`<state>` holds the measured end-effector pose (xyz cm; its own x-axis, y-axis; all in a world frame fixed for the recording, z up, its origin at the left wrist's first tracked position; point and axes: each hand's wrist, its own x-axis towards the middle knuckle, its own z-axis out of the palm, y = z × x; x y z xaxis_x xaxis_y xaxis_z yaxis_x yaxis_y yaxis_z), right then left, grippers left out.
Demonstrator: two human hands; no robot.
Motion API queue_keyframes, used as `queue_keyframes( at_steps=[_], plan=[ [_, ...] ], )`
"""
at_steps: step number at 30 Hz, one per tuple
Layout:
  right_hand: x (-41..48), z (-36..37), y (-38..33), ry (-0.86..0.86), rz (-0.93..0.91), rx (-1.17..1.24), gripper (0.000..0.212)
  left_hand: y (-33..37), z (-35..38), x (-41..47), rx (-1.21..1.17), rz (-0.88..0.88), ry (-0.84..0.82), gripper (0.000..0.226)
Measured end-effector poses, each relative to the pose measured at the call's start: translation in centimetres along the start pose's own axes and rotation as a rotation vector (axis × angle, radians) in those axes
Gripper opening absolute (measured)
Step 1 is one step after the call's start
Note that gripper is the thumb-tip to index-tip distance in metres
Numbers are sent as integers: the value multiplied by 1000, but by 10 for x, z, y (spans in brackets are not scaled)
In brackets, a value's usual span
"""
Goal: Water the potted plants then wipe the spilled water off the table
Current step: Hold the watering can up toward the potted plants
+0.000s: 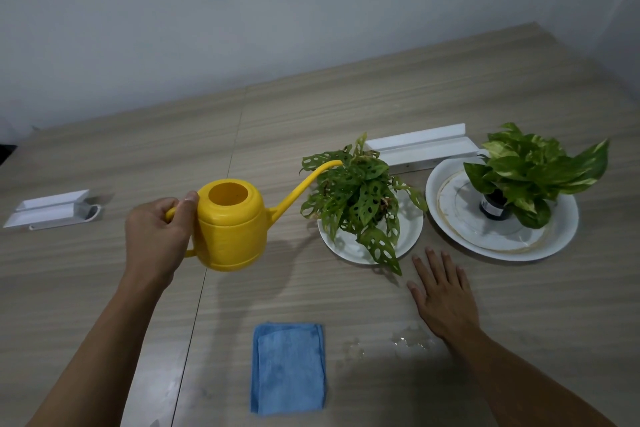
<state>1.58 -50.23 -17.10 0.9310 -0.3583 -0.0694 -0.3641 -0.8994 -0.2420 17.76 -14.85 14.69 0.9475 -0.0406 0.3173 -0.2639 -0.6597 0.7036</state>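
Note:
My left hand (pixel 157 239) grips the handle of a yellow watering can (pixel 232 225), held above the table with its long spout tip over the holey-leaved plant (pixel 360 198). That plant stands on a small white plate (pixel 346 246). A second plant with variegated leaves (pixel 533 166) sits in a dark pot on a large white plate (pixel 561 236) to the right. My right hand (pixel 443 295) lies flat on the table, fingers spread, just in front of the small plate. A folded blue cloth (pixel 289 367) lies near the front edge. Small water puddles (pixel 408 341) glisten beside my right wrist.
A white L-shaped bracket (pixel 419 146) lies behind the plants. Another white bracket (pixel 48 210) sits at the far left. The wooden table (pixel 277 114) meets a plain wall at the back.

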Motion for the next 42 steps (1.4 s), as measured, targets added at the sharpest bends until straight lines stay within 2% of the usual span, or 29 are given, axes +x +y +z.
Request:
queue_keyframes(
  at_steps=[11, 20, 42],
  plan=[
    [-1, -1, 0, -3, -7, -2, 64, 0, 1, 15, -15, -22, -14, 54],
    [0, 0, -1, -6, 3, 2, 65, -1, 1, 25, 24, 33, -35, 60],
    [1, -2, -1, -32, 4, -26, 67, 5, -2, 35, 66, 42, -34, 52]
  ],
)
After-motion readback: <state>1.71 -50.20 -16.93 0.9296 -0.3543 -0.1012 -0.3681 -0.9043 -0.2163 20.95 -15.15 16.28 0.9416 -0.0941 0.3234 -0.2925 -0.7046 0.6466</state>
